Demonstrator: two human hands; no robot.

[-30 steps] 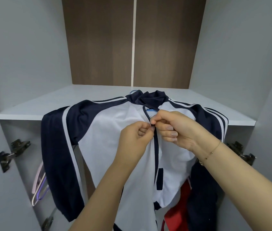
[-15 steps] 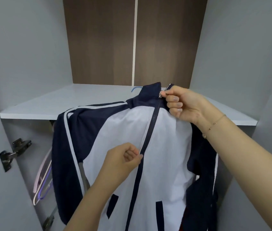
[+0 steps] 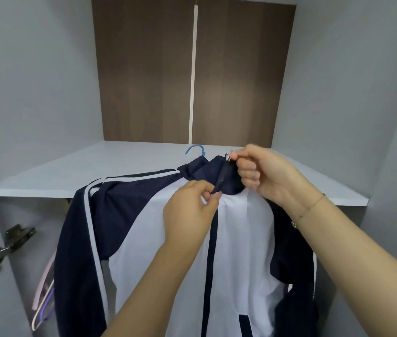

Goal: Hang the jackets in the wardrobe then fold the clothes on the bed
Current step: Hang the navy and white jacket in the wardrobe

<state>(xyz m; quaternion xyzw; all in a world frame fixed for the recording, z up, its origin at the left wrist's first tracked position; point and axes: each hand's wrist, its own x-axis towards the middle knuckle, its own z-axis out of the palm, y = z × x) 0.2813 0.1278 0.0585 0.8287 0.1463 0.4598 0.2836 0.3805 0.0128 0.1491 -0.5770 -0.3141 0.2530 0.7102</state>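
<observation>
A white and navy track jacket (image 3: 241, 239) hangs in front of me on a blue hanger, whose hook (image 3: 195, 150) sticks up behind the collar. The jacket's front is zipped up to the collar. My right hand (image 3: 265, 176) pinches the metal zipper pull at the top of the navy collar. Just below, my left hand (image 3: 190, 215) pinches the fabric beside the zipper line at the collar's base. The jacket's left sleeve hangs down along the wardrobe opening.
Behind the jacket runs a pale grey wardrobe shelf (image 3: 71, 176) with a brown back panel (image 3: 192, 69) above it. Pink and purple empty hangers (image 3: 44, 297) hang at the lower left. A metal door hinge (image 3: 7, 246) sticks out on the left wall.
My right hand drew the zipper pull from chest height up to the top of the collar. My left hand slid down the front, then rose to the collar base.
</observation>
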